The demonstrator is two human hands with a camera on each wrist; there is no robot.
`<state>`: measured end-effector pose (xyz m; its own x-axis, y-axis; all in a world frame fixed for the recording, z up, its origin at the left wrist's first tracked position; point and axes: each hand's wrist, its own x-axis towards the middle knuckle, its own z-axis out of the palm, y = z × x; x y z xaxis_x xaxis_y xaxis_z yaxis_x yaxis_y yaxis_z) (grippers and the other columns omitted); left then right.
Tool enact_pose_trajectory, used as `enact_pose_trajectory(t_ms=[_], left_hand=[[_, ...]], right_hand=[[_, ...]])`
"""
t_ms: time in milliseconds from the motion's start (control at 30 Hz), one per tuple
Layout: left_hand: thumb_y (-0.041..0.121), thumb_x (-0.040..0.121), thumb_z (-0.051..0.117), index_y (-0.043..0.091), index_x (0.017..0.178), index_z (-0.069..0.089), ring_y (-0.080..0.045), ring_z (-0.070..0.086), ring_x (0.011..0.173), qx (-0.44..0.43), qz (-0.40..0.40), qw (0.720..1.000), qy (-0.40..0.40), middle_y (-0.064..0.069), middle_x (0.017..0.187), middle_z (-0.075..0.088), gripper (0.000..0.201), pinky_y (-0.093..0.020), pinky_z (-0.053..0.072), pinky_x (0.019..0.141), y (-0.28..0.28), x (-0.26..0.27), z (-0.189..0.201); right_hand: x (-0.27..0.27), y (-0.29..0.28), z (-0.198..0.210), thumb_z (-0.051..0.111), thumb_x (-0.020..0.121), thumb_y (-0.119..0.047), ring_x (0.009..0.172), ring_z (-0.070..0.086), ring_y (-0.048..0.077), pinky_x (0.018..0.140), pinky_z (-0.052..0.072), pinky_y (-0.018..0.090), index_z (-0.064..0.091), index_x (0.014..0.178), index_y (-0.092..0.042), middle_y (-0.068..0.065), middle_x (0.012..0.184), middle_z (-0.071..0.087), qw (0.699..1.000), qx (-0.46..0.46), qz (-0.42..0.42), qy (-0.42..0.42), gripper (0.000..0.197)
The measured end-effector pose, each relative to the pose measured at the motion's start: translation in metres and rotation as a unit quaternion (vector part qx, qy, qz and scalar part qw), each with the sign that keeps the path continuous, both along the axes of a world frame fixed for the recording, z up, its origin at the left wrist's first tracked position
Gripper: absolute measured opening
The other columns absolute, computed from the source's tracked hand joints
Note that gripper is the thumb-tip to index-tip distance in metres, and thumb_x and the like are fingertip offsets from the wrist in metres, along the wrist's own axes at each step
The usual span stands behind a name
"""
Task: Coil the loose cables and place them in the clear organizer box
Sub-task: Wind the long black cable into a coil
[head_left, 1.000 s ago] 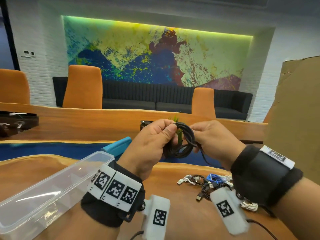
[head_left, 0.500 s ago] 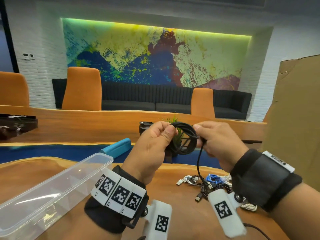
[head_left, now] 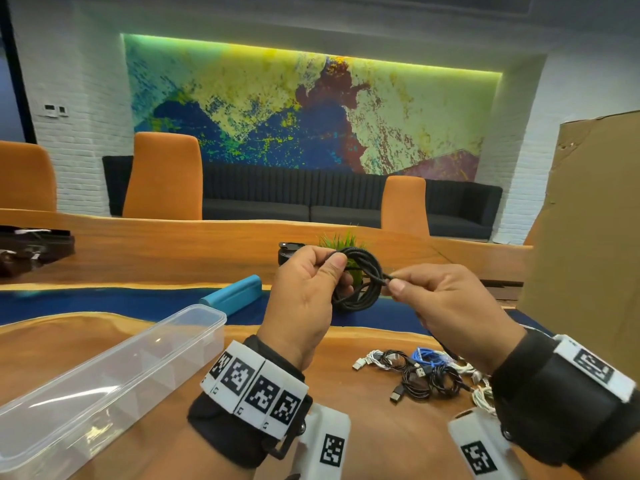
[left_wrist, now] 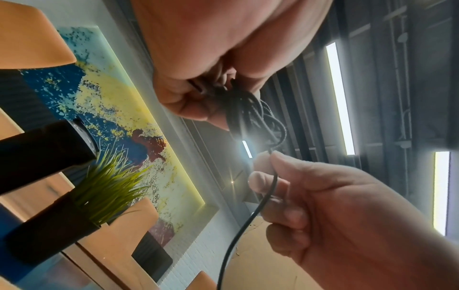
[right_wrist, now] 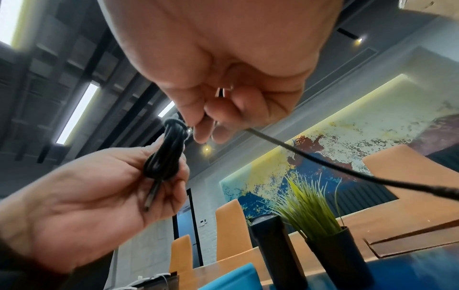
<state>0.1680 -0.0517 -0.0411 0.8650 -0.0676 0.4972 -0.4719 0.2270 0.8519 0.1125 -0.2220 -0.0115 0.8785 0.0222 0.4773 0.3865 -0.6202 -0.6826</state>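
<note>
Above the table, my left hand (head_left: 311, 289) grips a black braided cable (head_left: 360, 285) wound into a small coil, thumb pressed on its top. My right hand (head_left: 433, 299) pinches the cable's free strand just right of the coil. In the left wrist view the coil (left_wrist: 253, 115) hangs from my left fingers and the strand runs down through my right hand (left_wrist: 323, 206). In the right wrist view my left hand (right_wrist: 104, 198) holds the coil (right_wrist: 166, 151). The clear organizer box (head_left: 104, 386) lies empty, lid off, at lower left. A pile of loose cables (head_left: 426, 372), black, white and blue, lies on the table under my right wrist.
A blue cylinder (head_left: 232, 294) lies behind the box. A potted green plant (head_left: 341, 242) and a black cylinder (head_left: 289, 252) stand just beyond my hands. A tall cardboard sheet (head_left: 588, 237) rises at the right. Orange chairs and a dark sofa stand at the back.
My right hand has drawn away to the right of the coil, pulling the free strand out taut. The dangling length seen half a second ago no longer hangs below the coil.
</note>
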Motion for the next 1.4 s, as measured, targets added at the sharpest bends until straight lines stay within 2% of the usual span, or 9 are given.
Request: enact_pose_trajectory(t_ms=[133,300,533,700,833,1000,1200,1267,1400], left_hand=[[0.013,0.099,0.056,0.013,0.097,0.066,-0.018,0.069,0.079,-0.001,0.038,0.999,-0.026,-0.008,0.084,0.073,0.011,-0.040,0.061,0.076,0.000,-0.002,0.000],[0.015,0.097,0.060,0.022,0.119,0.053,-0.020,0.072,0.091,0.033,0.066,0.995,-0.065,-0.008,0.093,0.073,0.024,-0.040,0.061,0.082,0.003,-0.002,-0.001],[0.008,0.099,0.055,0.021,0.121,0.051,-0.009,0.069,0.079,-0.041,-0.032,0.998,-0.046,0.000,0.085,0.073,0.026,-0.021,0.056,0.072,0.001,-0.016,0.007],[0.016,0.096,0.058,0.021,0.113,0.061,-0.012,0.067,0.082,0.055,-0.022,0.990,-0.129,-0.002,0.091,0.071,0.017,-0.027,0.056,0.075,0.010,-0.008,0.008],[0.010,0.098,0.058,0.025,0.108,0.061,-0.004,0.065,0.080,0.182,-0.038,0.970,-0.159,0.004,0.090,0.067,0.019,-0.022,0.053,0.072,0.026,-0.001,0.009],[0.022,0.095,0.064,0.035,0.105,0.056,-0.003,0.064,0.092,0.401,-0.037,0.900,-0.169,0.011,0.103,0.066,0.018,-0.019,0.054,0.073,0.033,-0.003,0.012],[0.025,0.098,0.058,0.027,0.112,0.065,-0.004,0.061,0.089,0.433,0.091,0.873,-0.203,0.010,0.099,0.067,0.015,-0.017,0.048,0.073,0.041,0.008,0.009],[0.019,0.098,0.058,0.026,0.107,0.069,-0.007,0.065,0.085,0.375,0.068,0.908,-0.173,0.008,0.094,0.071,0.015,-0.024,0.053,0.075,0.048,0.015,0.009],[0.009,0.099,0.055,0.017,0.105,0.072,-0.025,0.068,0.080,0.224,-0.003,0.970,-0.098,-0.011,0.093,0.074,0.019,-0.038,0.058,0.077,0.048,0.011,0.014]], right_hand=[[0.002,-0.001,0.005,0.057,0.097,-0.021,0.066,0.055,-0.013,0.056,0.041,0.009,0.076,0.099,-0.023,-0.027,0.065,0.064,0.996,-0.073,0.002,0.056,0.019],[-0.008,0.013,0.006,0.063,0.089,-0.028,0.088,0.054,0.004,0.073,0.047,0.020,0.073,0.096,-0.026,-0.011,0.098,0.058,0.960,-0.148,-0.076,-0.225,0.013],[0.004,0.027,-0.006,0.062,0.090,-0.024,0.089,0.053,0.022,0.065,0.055,0.040,0.074,0.098,-0.016,0.005,0.103,0.058,0.911,-0.289,-0.078,-0.282,0.017],[0.009,0.027,-0.003,0.077,0.076,-0.013,0.101,0.059,0.016,0.085,0.055,0.033,0.070,0.081,-0.017,-0.004,0.106,0.057,0.997,0.025,0.059,-0.050,0.009],[0.004,0.013,0.018,0.065,0.068,-0.019,0.092,0.063,0.023,0.083,0.051,0.039,0.063,0.090,0.000,0.013,0.094,0.066,0.925,0.310,0.147,0.163,0.029],[0.006,0.010,0.032,0.052,0.099,-0.028,0.085,0.059,0.023,0.092,0.051,0.049,0.061,0.078,-0.014,0.008,0.084,0.061,0.961,0.210,0.112,0.143,0.027],[0.014,0.006,0.036,0.047,0.102,-0.029,0.049,0.036,0.010,0.060,0.044,0.032,0.059,0.084,-0.013,-0.005,0.055,0.038,0.936,0.297,0.116,0.148,0.027],[0.017,-0.003,0.032,0.048,0.102,-0.023,0.053,0.043,0.010,0.059,0.046,0.029,0.064,0.089,-0.011,-0.004,0.059,0.046,0.960,0.233,0.103,0.119,0.024],[0.022,-0.016,0.008,0.054,0.099,-0.015,0.078,0.061,0.009,0.077,0.052,0.028,0.069,0.091,-0.024,-0.006,0.082,0.067,0.987,-0.149,-0.022,0.061,0.019]])
